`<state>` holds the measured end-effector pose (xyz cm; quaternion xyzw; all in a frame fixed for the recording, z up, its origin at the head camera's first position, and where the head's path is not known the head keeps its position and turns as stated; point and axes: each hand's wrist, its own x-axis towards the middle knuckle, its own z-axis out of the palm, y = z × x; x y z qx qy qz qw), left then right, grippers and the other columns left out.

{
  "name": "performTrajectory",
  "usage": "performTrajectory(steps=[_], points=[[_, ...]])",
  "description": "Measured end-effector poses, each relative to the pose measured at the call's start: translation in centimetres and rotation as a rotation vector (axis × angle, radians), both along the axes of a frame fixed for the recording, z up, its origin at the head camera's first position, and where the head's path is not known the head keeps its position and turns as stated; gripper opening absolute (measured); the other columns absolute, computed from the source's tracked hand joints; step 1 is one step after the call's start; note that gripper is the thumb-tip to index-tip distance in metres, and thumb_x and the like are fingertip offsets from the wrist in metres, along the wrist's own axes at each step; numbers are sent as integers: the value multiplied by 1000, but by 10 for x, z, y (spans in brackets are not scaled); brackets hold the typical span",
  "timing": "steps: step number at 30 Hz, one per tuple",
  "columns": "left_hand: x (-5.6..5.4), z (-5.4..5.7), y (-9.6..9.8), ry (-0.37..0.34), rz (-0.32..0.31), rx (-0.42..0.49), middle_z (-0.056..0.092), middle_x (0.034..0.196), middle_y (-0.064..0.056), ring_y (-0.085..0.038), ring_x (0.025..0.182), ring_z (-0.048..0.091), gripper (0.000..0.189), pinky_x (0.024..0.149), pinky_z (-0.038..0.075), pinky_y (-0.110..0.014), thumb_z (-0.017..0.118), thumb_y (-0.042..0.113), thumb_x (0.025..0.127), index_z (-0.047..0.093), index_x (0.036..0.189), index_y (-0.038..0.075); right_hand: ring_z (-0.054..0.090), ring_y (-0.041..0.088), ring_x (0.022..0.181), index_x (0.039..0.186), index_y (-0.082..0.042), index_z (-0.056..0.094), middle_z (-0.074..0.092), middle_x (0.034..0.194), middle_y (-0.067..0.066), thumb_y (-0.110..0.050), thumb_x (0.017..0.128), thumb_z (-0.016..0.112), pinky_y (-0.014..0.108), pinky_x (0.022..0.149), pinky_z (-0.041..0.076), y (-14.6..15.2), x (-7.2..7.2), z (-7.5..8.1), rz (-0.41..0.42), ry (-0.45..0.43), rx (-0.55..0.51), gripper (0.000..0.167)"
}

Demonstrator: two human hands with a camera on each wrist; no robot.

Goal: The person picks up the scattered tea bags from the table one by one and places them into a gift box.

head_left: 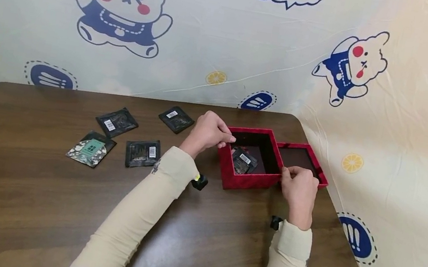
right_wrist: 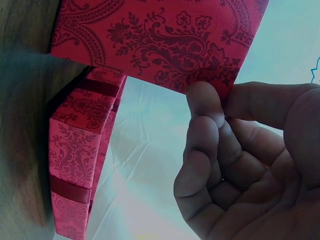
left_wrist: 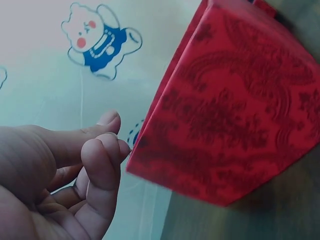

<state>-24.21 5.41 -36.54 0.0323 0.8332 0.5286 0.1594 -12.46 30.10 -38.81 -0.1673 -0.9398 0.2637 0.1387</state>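
Observation:
In the head view a red box (head_left: 239, 184) with a dark inside is at the table's right, its top uncovered. Several dark sachets (head_left: 244, 161) lie inside. At its far left corner, my left hand (head_left: 209, 132) has its fingertips against the rim, thumb and fingers brought together. My right hand (head_left: 299, 188) pinches the near right corner between thumb and forefinger. The right wrist view shows that hand (right_wrist: 235, 150) on the patterned box (right_wrist: 160, 45). The left wrist view has the left hand (left_wrist: 75, 170) at the edge of the box side (left_wrist: 235, 110).
The red lid (head_left: 305, 147), dark inside, lies open side up just right of the box. More sachets lie at left on the brown table (head_left: 37, 198): one with a green label (head_left: 91, 149), several black ones (head_left: 142, 153). A printed cloth hangs behind.

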Motion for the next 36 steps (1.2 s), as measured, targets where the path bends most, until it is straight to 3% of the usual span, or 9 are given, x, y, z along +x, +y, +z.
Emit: performTrajectory(steps=[8,18,22,28,36], points=[[-7,-8,-29,10,15,27,72,86,-16,-19,57,65,12,60,56,-25,82,14,86,80,88,3,58,34,86,84,-6,78,68,69,7,-23,98,62,44,70,48,-2,0,1,-7,-26,0,27],[-16,-25,-62,51,47,49,72,80,-12,-19,58,65,14,56,52,-23,81,13,87,79,90,0,57,33,82,85,-6,78,68,68,7,-23,98,62,42,67,47,-2,0,0,-4,-23,9,27],[-23,-31,-77,36,78,47,73,85,-16,-17,57,64,17,56,54,-21,81,13,87,78,93,-3,57,33,82,84,-6,78,67,67,7,-23,98,62,42,67,47,-2,0,0,1,-22,13,28],[-38,-39,-99,-46,141,72,72,95,-22,-11,54,61,20,56,55,-23,80,10,87,77,98,-6,59,34,84,85,-6,78,68,69,6,-23,98,63,44,69,48,-1,0,0,4,-21,13,26],[-52,-43,-127,-31,216,54,71,93,-18,-12,55,60,22,53,48,-25,77,11,90,76,102,-8,57,34,83,84,-5,78,68,68,7,-21,97,64,44,69,47,-1,0,0,3,-1,15,25]])
